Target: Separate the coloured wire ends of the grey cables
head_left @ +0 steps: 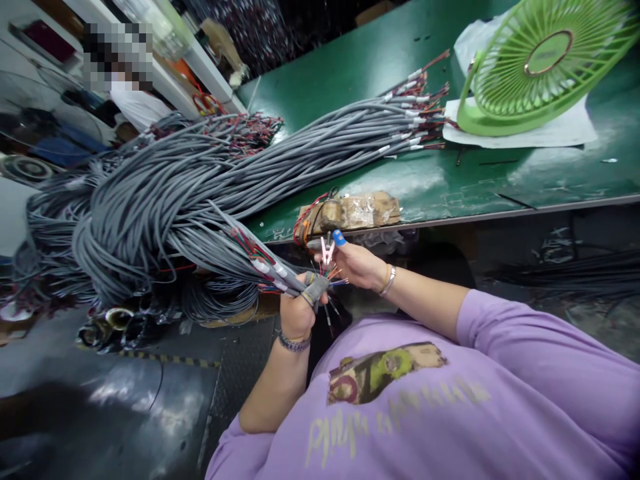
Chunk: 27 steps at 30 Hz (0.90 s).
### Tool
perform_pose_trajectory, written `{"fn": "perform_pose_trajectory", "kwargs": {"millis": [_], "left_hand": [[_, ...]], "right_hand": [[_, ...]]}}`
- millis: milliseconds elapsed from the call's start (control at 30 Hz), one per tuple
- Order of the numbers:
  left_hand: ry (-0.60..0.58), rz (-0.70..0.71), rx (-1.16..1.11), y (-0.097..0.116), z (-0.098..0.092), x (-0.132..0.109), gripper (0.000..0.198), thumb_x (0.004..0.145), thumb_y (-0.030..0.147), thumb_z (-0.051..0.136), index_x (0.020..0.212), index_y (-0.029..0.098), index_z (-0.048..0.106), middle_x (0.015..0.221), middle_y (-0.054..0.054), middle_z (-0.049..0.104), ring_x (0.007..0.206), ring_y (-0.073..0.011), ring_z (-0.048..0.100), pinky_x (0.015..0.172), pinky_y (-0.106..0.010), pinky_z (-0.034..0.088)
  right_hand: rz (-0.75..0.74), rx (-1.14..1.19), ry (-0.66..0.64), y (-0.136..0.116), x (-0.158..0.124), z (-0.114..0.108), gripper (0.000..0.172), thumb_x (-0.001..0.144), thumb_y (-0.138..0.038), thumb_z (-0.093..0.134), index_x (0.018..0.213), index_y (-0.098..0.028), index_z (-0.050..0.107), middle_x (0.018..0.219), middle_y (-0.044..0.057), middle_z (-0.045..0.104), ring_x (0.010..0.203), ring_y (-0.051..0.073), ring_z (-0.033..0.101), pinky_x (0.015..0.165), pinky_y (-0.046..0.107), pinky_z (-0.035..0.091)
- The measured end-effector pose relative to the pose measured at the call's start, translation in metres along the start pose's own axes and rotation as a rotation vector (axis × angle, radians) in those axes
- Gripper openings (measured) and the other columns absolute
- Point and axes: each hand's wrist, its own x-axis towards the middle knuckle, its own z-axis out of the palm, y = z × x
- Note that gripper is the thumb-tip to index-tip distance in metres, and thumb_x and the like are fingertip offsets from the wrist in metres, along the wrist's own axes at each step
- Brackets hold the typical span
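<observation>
My left hand [299, 308] is closed around the ends of a few grey cables [273, 270], its fingers taped grey, with short coloured wires [334, 275] fanning out of the grip. My right hand [356, 261], a blue cot on one fingertip, pinches a small pink-handled tool [327, 251] against those wire tips. Both hands work below the front edge of the green bench [450, 187]. The held cables run left into a big grey cable bundle [165, 193] that droops off the bench.
A green desk fan [540, 63] stands on white paper at the right rear. A taped brown block [357, 210] with red wire loops sits on the bench edge. Another person in white [133, 100] is at the far left. Cable coils lie on the dark floor [125, 393].
</observation>
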Motion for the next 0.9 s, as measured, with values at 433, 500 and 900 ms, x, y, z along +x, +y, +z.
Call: {"fn": "perform_pose_trajectory", "kwargs": {"millis": [433,500,900], "left_hand": [[0.009,-0.017,0.052,-0.006,-0.003,0.001,0.026,0.07,0.027,0.073,0.052,0.015,0.06,0.044,0.002,0.054,0.04,-0.0061,0.044,0.041,-0.019,0.029],[0.018,-0.017,0.034,-0.006,-0.003,-0.001,0.023,0.07,0.027,0.073,0.054,0.015,0.061,0.044,0.002,0.054,0.039,-0.0062,0.044,0.041,-0.019,0.029],[0.081,0.025,0.013,-0.005,-0.005,-0.007,0.027,0.071,0.032,0.074,0.054,0.016,0.06,0.045,0.002,0.055,0.039,-0.0069,0.045,0.04,-0.02,0.031]], "right_hand": [[-0.041,0.091,0.138,0.004,0.006,0.008,0.047,0.078,-0.063,0.063,0.076,-0.016,0.065,0.069,0.003,0.064,0.059,0.011,0.054,0.056,0.023,0.044],[0.0,0.088,0.103,0.002,0.004,0.007,0.052,0.08,-0.068,0.057,0.08,-0.016,0.065,0.072,0.004,0.065,0.06,0.012,0.054,0.056,0.024,0.044],[-0.082,-0.006,0.031,-0.001,-0.006,-0.001,0.031,0.087,-0.046,0.062,0.091,-0.015,0.067,0.073,0.002,0.064,0.062,0.01,0.053,0.055,0.02,0.041]]}}
